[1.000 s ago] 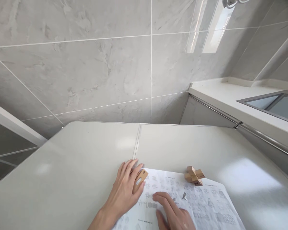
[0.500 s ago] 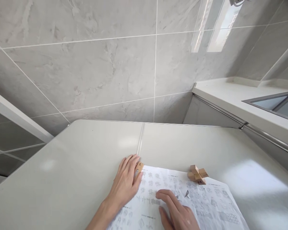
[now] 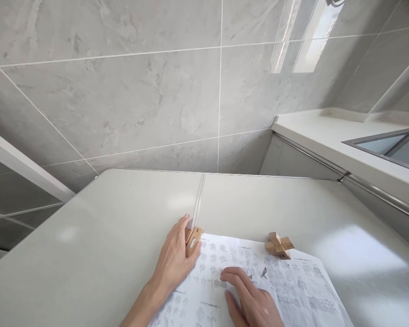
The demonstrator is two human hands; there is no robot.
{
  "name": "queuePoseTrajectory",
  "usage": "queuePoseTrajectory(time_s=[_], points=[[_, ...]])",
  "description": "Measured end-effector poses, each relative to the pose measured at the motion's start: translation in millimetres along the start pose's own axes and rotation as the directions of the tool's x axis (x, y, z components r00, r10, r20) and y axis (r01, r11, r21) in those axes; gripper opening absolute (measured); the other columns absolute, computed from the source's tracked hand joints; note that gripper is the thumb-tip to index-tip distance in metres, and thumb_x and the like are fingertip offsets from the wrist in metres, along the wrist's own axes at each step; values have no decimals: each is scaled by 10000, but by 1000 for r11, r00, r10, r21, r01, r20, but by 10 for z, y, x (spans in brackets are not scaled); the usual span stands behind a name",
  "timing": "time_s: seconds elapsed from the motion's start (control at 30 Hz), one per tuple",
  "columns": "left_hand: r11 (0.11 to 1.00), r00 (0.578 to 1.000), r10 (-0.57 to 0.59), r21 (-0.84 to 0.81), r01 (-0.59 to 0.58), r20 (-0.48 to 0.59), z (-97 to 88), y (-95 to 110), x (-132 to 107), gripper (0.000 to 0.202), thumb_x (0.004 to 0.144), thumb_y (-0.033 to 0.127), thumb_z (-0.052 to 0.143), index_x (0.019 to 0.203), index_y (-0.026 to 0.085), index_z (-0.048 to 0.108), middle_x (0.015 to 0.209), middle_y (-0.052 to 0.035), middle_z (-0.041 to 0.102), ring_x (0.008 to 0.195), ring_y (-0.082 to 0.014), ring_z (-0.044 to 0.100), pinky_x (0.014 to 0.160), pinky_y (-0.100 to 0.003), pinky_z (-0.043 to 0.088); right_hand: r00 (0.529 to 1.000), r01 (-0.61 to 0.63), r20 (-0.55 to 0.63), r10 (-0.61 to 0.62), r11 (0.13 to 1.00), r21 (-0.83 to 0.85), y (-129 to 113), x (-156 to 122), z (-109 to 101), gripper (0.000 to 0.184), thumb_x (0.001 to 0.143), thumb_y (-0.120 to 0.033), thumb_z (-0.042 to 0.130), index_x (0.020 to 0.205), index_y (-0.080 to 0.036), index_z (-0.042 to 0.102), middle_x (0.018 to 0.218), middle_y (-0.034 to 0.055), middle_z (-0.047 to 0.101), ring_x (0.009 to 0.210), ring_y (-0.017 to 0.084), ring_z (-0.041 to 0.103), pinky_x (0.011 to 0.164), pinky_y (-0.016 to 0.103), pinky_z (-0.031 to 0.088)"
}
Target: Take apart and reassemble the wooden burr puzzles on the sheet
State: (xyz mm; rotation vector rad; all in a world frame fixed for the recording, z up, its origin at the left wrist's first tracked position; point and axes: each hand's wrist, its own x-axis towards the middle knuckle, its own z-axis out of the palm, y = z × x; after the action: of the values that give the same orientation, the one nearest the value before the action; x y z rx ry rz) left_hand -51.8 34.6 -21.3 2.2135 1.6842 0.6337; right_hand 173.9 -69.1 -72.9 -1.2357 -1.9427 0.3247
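- Left hand [image 3: 177,249], one of two: thumb and fingers closed around one wooden puzzle piece [image 3: 194,241], marked "2" and pierced by one visible slot; the thumb lies along its near side.
- A darker wooden surface shows between this piece and the fingers; whether it is a second piece or a side of the first cannot be told.
- The piece sits at the upper left corner of the sheet, beside the table seam [image 3: 198,200].
- Right hand [image 3: 254,296]: holding nothing visible, fingers bent, thumb and index fingertip apart, poised at the sheet's surface; contact cannot be told.
- Printed sheet [image 3: 232,249], one: many small diagrams in rows, too fine to count.
- Interlocked wooden block assembly [image 3: 278,245], one: at the sheet's upper edge, well to the right of the numbered piece; its number of parts is unclear.
- White table [image 3: 139,209], one: two panels divided by one seam.
- Beyond: one grey tiled wall [image 3: 163,100]; at right, one white counter [image 3: 306,129] with one grey-framed inset [image 3: 357,144].
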Motion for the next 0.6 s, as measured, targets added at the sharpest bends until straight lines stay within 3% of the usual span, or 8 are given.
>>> queuePoseTrajectory(time_s=[0.13, 0.27, 0.43, 0.6], points=[[993, 994, -105, -42, 107, 39, -38, 9, 10, 733, 1057, 423, 598, 1696, 281, 268, 1613, -154, 573, 1447, -351, 610, 1145, -524, 558, 1000, 2, 0, -2, 1000, 3, -2, -4, 7, 260, 1101, -178, 367, 1230, -245, 583, 1127, 70, 782, 358, 112, 580, 355, 274, 470], [989, 989, -139, -50, 142, 58, -36, 3, 4, 757, 1043, 448, 608, 1696, 261, 272, 1576, -164, 599, 1398, -355, 642, 1116, -528, 573, 1000, 0, 13, 0, 1000, 8, 2, -7, 3, 260, 1088, -169, 379, 1238, -252, 575, 1137, 64, 777, 361, 116, 584, 370, 279, 492], [994, 995, -101, -49, 102, 25, -27, 5, -4, 723, 1050, 421, 611, 1682, 283, 287, 1572, -150, 609, 1401, -347, 646, 1134, -536, 564, 1000, -2, 16, 2, 1000, 17, 9, -11, 4, 262, 1084, -167, 382, 1231, -257, 580, 1131, 65, 774, 368, 116, 582, 375, 272, 484], [998, 999, -40, -37, 41, 15, -23, 1, -3, 703, 1067, 382, 605, 1676, 307, 263, 1677, -147, 514, 1508, -358, 558, 1186, -570, 532, 999, -36, 25, 35, 998, 47, 2, -27, 11, 257, 1088, -179, 392, 1236, -269, 583, 1139, 63, 772, 376, 118, 563, 393, 278, 464]])
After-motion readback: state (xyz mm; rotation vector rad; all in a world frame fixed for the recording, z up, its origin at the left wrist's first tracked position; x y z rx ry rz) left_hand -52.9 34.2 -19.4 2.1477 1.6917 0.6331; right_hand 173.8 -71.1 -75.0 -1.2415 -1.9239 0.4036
